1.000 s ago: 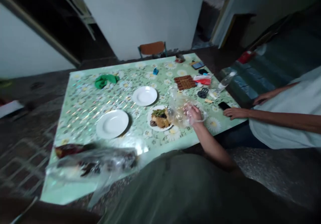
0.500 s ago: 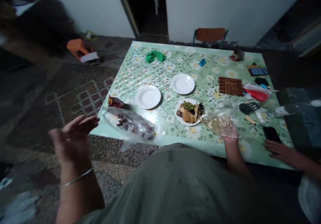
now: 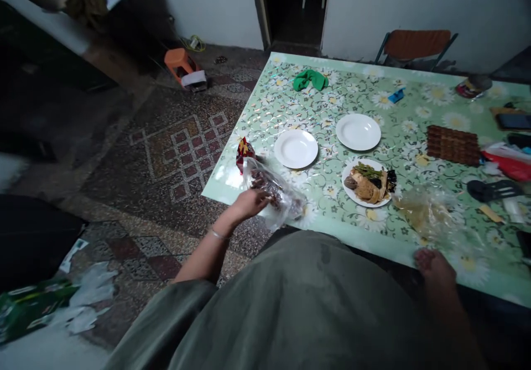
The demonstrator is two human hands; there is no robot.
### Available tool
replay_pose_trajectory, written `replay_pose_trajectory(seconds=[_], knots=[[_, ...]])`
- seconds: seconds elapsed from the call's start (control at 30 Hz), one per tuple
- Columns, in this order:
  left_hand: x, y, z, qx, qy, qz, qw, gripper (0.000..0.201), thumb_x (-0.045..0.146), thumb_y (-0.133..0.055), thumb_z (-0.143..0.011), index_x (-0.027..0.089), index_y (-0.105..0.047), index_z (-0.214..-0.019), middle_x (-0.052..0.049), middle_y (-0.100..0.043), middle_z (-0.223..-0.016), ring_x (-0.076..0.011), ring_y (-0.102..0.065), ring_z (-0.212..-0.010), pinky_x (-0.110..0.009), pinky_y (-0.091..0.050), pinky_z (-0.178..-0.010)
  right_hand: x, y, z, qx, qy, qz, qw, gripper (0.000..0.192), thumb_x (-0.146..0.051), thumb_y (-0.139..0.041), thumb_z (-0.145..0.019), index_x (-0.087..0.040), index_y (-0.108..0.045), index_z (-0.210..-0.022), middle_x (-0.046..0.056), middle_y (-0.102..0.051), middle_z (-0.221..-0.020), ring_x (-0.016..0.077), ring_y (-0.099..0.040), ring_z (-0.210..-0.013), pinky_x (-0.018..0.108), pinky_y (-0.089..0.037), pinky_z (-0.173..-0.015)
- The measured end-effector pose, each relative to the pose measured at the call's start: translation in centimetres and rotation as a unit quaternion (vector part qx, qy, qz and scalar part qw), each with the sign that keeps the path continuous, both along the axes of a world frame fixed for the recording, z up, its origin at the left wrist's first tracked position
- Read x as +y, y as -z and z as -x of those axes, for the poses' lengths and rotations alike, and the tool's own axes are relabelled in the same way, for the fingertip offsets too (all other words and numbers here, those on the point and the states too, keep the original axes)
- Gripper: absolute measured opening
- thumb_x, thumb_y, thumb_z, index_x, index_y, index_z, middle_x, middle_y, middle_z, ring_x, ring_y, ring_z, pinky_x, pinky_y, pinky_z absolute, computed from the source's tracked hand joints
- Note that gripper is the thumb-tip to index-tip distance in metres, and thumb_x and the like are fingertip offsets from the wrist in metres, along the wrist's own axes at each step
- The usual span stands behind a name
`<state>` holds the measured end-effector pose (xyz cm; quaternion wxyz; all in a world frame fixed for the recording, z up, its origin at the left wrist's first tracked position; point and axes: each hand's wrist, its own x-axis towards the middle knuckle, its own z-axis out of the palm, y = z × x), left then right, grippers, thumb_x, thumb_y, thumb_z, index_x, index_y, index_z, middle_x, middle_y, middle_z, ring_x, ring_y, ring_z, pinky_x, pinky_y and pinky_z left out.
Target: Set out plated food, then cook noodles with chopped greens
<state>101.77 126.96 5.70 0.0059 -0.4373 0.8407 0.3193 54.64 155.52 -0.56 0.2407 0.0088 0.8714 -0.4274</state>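
Note:
My left hand (image 3: 248, 204), with a thin bracelet at the wrist, is at the near side of a clear plastic bag (image 3: 286, 196) of dark brown pieces. Its fingers are bent together on the bag's film. At the table's front edge my right hand (image 3: 436, 269) is curled and slightly blurred, with nothing visible in it. Beyond it lies a crumpled clear bag (image 3: 429, 212) with something yellowish inside. A plate of food (image 3: 368, 183) with green beans and tan slices stands between the two bags. Two bare white plates (image 3: 296, 149) are farther back.
A red packet (image 3: 244, 153) stands behind the left bag. On the flowered tablecloth (image 3: 257, 110) are a green cloth (image 3: 310, 80), a blue item (image 3: 396, 95), a brown woven mat (image 3: 452, 145) and a black slotted utensil (image 3: 493, 190). An orange stool (image 3: 177, 60) stands on the floor.
My left hand has come from open in the air down onto the bag of dark pieces. My right hand has left the crumpled bag and drawn back to the table edge. The view has turned left.

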Motion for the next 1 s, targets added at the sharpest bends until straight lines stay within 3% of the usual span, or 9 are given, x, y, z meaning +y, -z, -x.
replay_pose_trajectory(seconds=[0.1,0.17,0.27,0.33,0.47,0.53,0.73,0.93,1.0], knots=[[0.3,1.0,0.3,0.005,0.142,0.097,0.985,0.033,0.036,-0.046,-0.094,0.019,-0.072,-0.101,-0.012,-0.069,-0.094,-0.0230,-0.063,-0.089,-0.035,-0.047,-0.081,-6.4,-2.4,-9.6,-0.068,-0.066,0.097,0.991,0.024,-0.048,-0.069,-0.068,-0.026,-0.063,-0.074,0.006,-0.067,-0.069,0.0216,-0.065,-0.058,0.039,-0.055,-0.061],[0.2,1.3,0.0,-0.009,0.191,0.160,0.968,0.035,0.037,-0.045,-0.095,0.016,-0.073,-0.096,-0.014,-0.066,-0.093,-0.0247,-0.060,-0.092,-0.040,-0.045,-0.086,-11.8,-5.1,-16.6,-0.041,-0.257,0.190,0.947,0.029,-0.052,-0.067,-0.075,-0.024,-0.069,-0.083,0.007,-0.072,-0.082,0.0221,-0.070,-0.077,0.040,-0.056,-0.081],[-0.6,1.3,-1.4,-0.042,0.244,0.194,0.949,0.034,0.040,-0.052,-0.093,0.013,-0.073,-0.090,-0.016,-0.066,-0.092,-0.0261,-0.060,-0.094,-0.045,-0.042,-0.097,-19.3,-8.2,-25.8,-0.017,-0.577,0.255,0.775,0.025,-0.046,-0.060,-0.086,-0.023,-0.072,-0.084,0.005,-0.073,-0.093,0.0223,-0.068,-0.097,0.038,-0.052,-0.093],[-1.2,1.1,-2.8,-0.074,0.273,0.189,0.940,0.031,0.039,-0.059,-0.089,0.012,-0.073,-0.088,-0.016,-0.068,-0.087,-0.0267,-0.062,-0.091,-0.047,-0.039,-0.101,-23.0,-8.4,-30.0,-0.020,-0.693,0.188,0.696,0.021,-0.039,-0.060,-0.087,-0.024,-0.073,-0.083,0.004,-0.074,-0.092,0.0221,-0.067,-0.095,0.035,-0.051,-0.092],[-1.5,0.7,-5.1,-0.099,0.265,0.164,0.945,0.024,0.033,-0.063,-0.086,0.012,-0.073,-0.083,-0.017,-0.071,-0.080,-0.0299,-0.066,-0.086,-0.050,-0.041,-0.098,-27.3,-4.8,-33.4,0.090,-0.678,-0.132,0.717,0.022,-0.032,-0.076,-0.075,-0.018,-0.074,-0.092,0.014,-0.073,-0.105,0.0320,-0.067,-0.101,0.038,-0.049,-0.087],[-1.4,0.5,-5.7,-0.094,0.253,0.151,0.951,0.025,0.033,-0.061,-0.086,0.011,-0.073,-0.084,-0.018,-0.072,-0.080,-0.0316,-0.068,-0.084,-0.049,-0.044,-0.091,-28.5,-2.6,-33.5,0.126,-0.651,-0.194,0.723,0.036,-0.035,-0.076,-0.075,-0.019,-0.072,-0.108,0.015,-0.071,-0.116,0.0329,-0.065,-0.107,0.037,-0.048,-0.088],[-1.0,1.5,-5.5,-0.049,0.260,0.159,0.951,0.026,0.031,-0.059,-0.088,0.010,-0.071,-0.095,-0.019,-0.071,-0.084,-0.0313,-0.068,-0.082,-0.044,-0.047,-0.082,-30.3,0.7,-32.3,0.123,-0.658,-0.184,0.720,0.029,-0.038,-0.058,-0.089,-0.024,-0.070,-0.111,0.005,-0.073,-0.111,0.0227,-0.066,-0.102,0.030,-0.046,-0.084],[-0.9,2.5,-4.6,-0.026,0.254,0.160,0.954,0.032,0.038,-0.059,-0.090,0.011,-0.068,-0.106,-0.016,-0.071,-0.082,-0.0287,-0.067,-0.082,-0.045,-0.045,-0.092,-28.7,-0.1,-31.7,0.212,-0.689,-0.151,0.677,0.024,-0.033,-0.051,-0.089,-0.019,-0.066,-0.102,0.010,-0.071,-0.106,0.0232,-0.064,-0.097,0.029,-0.044,-0.080],[-0.8,2.4,-4.6,-0.015,0.253,0.160,0.954,0.035,0.039,-0.057,-0.091,0.012,-0.066,-0.110,-0.014,-0.071,-0.083,-0.0278,-0.067,-0.084,-0.044,-0.044,-0.094,-27.6,-0.6,-31.0,0.232,-0.679,-0.108,0.688,0.021,-0.029,-0.050,-0.088,-0.018,-0.065,-0.098,0.010,-0.070,-0.102,0.0233,-0.063,-0.094,0.031,-0.044,-0.082]])
